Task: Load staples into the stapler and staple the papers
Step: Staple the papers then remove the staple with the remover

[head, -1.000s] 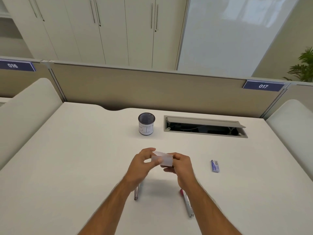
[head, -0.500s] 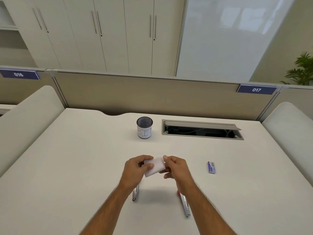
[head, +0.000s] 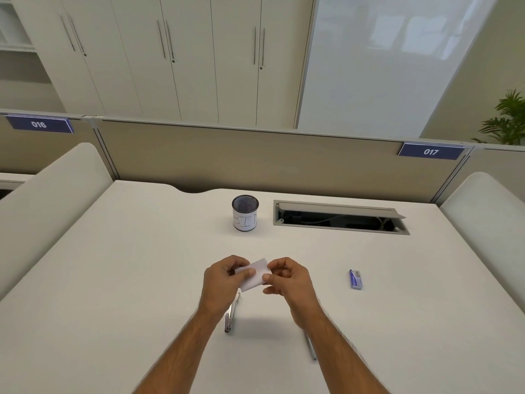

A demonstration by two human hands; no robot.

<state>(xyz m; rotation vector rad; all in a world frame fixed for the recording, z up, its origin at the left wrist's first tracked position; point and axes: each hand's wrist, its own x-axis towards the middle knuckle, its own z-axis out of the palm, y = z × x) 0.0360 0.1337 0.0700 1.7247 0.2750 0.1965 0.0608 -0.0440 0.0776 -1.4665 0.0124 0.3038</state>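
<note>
A small white paper (head: 255, 273) is pinched between my left hand (head: 224, 280) and my right hand (head: 289, 282), a little above the white desk (head: 127, 280). Beneath my left wrist lies a silver metal stapler part (head: 231, 315). Another silver piece (head: 310, 346) lies mostly hidden under my right forearm. A small blue staple box (head: 355, 278) rests on the desk to the right of my hands.
A dark mesh cup labelled BIN (head: 245, 213) stands behind my hands. To its right is an open cable slot (head: 339, 217) in the desk. Beige partitions and padded side panels border the desk.
Both hands have lowered slightly with the paper and shifted their grip on it; the paper now tilts up to the right. The camera view has tilted upward.
</note>
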